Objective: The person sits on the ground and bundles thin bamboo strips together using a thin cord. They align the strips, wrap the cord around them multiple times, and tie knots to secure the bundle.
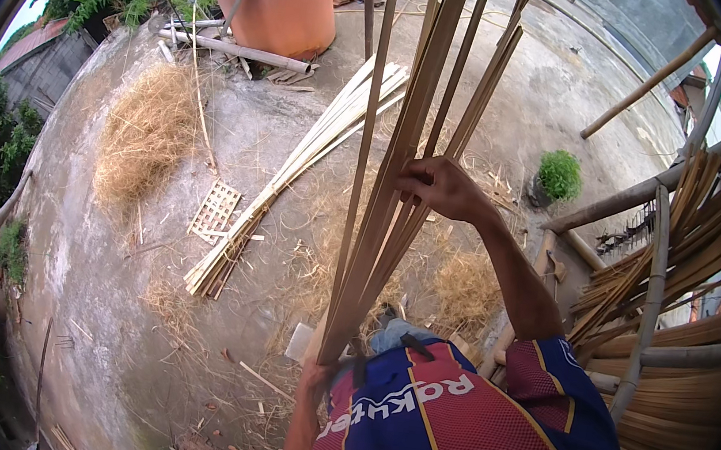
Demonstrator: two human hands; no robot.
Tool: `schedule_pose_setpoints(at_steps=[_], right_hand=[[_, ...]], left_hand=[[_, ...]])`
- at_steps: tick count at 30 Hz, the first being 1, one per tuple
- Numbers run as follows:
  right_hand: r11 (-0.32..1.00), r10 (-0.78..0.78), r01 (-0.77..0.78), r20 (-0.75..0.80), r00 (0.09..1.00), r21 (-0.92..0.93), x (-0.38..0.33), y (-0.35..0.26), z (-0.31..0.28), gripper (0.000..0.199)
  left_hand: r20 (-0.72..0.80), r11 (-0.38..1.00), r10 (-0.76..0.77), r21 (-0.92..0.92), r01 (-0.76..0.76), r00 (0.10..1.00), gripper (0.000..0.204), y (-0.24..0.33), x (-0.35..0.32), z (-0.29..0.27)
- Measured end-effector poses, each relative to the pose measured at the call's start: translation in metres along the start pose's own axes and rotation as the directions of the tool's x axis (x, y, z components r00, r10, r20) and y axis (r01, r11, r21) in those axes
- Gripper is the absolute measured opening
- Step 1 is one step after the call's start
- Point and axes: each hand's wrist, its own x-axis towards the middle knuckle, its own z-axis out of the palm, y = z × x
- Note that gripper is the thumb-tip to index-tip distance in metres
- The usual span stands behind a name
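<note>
My right hand [438, 187] is closed around a fan of long thin bamboo strips [382, 227] about halfway up their length. The strips stand tilted, spreading out toward the top of the view. My left hand [314, 378] grips their gathered lower ends, close to my red and blue shirt [462, 423]. On the concrete ground [87, 283] behind them lies another bundle of pale bamboo strips [296, 164], with a small woven bamboo lattice [215, 209] beside it.
A heap of dry bamboo shavings [145, 134] lies at the left. An orange container [277, 0] and a grey pipe [238, 51] stand at the back. Bamboo poles and stacked strips [685, 262] fill the right side, near a small green plant [559, 174].
</note>
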Motion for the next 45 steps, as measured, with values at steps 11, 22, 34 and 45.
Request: schedule_pose_setpoints(at_steps=[11, 22, 34, 45], right_hand=[[0.988, -0.129, 0.096, -0.312, 0.941, -0.117, -0.026, 0.027, 0.014, 0.021], [0.97, -0.228, 0.161, -0.442, 0.868, -0.182, -0.036, 0.03, 0.039, 0.022], [0.977, -0.212, 0.179, -0.402, 0.89, -0.12, -0.027, 0.011, 0.027, 0.017], [0.991, -0.114, 0.131, -0.498, 0.859, -0.001, -0.034, 0.003, 0.016, 0.023]], left_hand=[[0.059, 0.997, -0.043, -0.057, 0.047, 0.997, 0.036, 0.021, -0.013, -0.006], [0.059, 0.995, -0.101, -0.011, 0.102, 0.993, 0.036, 0.0, -0.004, -0.005], [0.043, 0.999, 0.014, -0.043, -0.012, 0.999, 0.027, 0.005, -0.009, 0.013], [0.052, 0.994, -0.029, -0.102, 0.035, 0.998, 0.043, 0.028, -0.025, 0.025]])
